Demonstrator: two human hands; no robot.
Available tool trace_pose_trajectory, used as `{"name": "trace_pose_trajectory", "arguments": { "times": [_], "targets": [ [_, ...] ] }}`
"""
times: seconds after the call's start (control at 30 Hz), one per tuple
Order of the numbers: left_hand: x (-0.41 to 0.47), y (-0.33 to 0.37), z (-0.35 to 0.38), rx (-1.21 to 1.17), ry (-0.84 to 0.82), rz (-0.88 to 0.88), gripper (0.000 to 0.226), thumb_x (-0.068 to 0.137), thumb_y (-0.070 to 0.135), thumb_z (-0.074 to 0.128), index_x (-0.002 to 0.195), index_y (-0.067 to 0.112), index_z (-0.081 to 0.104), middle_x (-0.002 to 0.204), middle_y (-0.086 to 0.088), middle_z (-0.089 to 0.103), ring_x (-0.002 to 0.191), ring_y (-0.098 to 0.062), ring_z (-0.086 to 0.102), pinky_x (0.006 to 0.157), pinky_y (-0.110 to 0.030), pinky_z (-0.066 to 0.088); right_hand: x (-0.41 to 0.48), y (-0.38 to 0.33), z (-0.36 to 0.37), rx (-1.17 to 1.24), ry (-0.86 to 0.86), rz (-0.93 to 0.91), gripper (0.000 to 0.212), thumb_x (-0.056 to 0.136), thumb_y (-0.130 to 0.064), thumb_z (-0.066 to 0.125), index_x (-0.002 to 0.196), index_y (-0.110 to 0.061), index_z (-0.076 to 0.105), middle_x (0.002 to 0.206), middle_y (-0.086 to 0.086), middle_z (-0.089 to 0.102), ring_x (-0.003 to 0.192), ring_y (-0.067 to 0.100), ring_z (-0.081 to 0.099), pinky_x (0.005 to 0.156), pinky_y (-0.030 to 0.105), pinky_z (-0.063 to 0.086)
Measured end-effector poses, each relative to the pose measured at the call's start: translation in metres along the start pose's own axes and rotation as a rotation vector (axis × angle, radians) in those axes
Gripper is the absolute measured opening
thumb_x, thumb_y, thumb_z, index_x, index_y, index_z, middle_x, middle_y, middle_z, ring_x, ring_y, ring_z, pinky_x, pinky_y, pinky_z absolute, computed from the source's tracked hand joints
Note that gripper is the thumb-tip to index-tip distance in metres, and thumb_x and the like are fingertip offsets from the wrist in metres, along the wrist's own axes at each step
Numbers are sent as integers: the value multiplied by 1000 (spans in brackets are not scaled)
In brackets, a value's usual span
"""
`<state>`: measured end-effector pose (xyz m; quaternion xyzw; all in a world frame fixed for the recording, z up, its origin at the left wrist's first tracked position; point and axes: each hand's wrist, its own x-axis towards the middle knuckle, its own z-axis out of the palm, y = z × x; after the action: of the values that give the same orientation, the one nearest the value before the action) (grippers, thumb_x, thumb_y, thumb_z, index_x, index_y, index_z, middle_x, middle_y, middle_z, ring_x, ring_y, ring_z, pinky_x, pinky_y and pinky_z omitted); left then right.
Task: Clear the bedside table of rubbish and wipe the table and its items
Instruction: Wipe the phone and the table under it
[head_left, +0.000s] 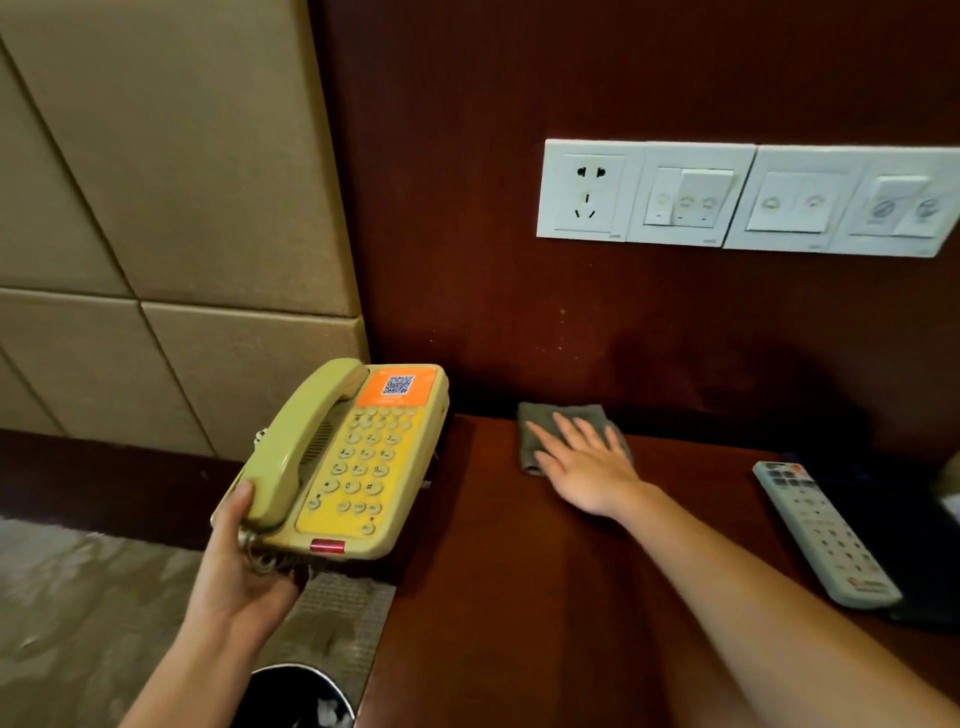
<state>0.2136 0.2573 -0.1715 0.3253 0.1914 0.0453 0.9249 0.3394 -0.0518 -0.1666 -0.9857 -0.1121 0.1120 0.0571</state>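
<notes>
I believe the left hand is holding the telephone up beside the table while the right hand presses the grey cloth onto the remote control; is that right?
Not quite. The head view shows the right hand pressing the grey cloth onto the bare table top; the remote control lies apart to its right. The left hand does hold the telephone up beside the table.

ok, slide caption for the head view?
Left hand holds the phone off the table; right hand presses a grey cloth flat on it.
</notes>
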Motion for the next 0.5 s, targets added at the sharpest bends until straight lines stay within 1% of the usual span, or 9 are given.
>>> {"name": "trace_pose_trajectory", "arguments": {
  "times": [0.13,0.2,0.27,0.33,0.37,0.43,0.47,0.5],
  "targets": [
    [-2,-5,3,6,-36,-35,134,4,39,92,131,18,53,91,-9,75,73,-23,73,55,-37,59,-32,67,-2,-16,-2,135,49,101,-48,8,148,-45,-4,160,-7,-13,146,18,-12,117,46,-9],
    [-1,-9,4,15,-42,-39,131,2,40,92,126,17,55,86,-8,75,70,-22,73,53,-35,58,-36,71,0,-8,6,176,50,100,-48,7,149,-44,-5,159,-6,-15,146,18,-14,117,48,-10],
    [1,-13,4,3,-40,-32,127,0,39,92,120,17,59,84,-8,75,68,-21,73,51,-33,58,-28,53,1,3,21,193,51,100,-49,7,149,-42,-5,159,-5,-15,146,21,-14,115,49,-12],
    [2,-14,3,15,-38,-18,121,5,41,92,119,18,59,85,-8,75,68,-22,73,55,-35,59,-15,19,3,-5,33,118,52,100,-48,8,150,-41,-4,159,-3,-15,146,23,-14,115,51,-11],
    [3,-12,2,20,-44,-19,113,15,43,92,119,19,58,84,-8,75,67,-22,72,55,-34,58,-9,-2,5,-21,37,56,52,100,-48,9,150,-41,-4,160,-2,-14,146,23,-14,115,51,-11],
    [5,-10,2,16,-61,-27,89,41,45,87,121,18,58,80,-7,75,64,-21,72,56,-31,57,1,-44,11,-32,35,-70,52,101,-47,11,150,-39,-2,160,-1,-14,146,24,-15,115,52,-13],
    [7,-10,3,14,-54,-33,87,40,43,87,118,17,59,80,-7,75,65,-20,72,55,-30,57,2,-61,13,-36,33,-117,52,101,-47,12,151,-39,0,160,-1,-13,146,24,-16,114,52,-14],
    [8,-11,4,16,-39,-31,93,27,41,91,112,16,61,81,-8,75,66,-20,73,54,-31,58,0,-72,15,-45,27,-153,52,101,-47,13,151,-38,2,160,-1,-13,146,24,-16,114,51,-16]
  ]
}}
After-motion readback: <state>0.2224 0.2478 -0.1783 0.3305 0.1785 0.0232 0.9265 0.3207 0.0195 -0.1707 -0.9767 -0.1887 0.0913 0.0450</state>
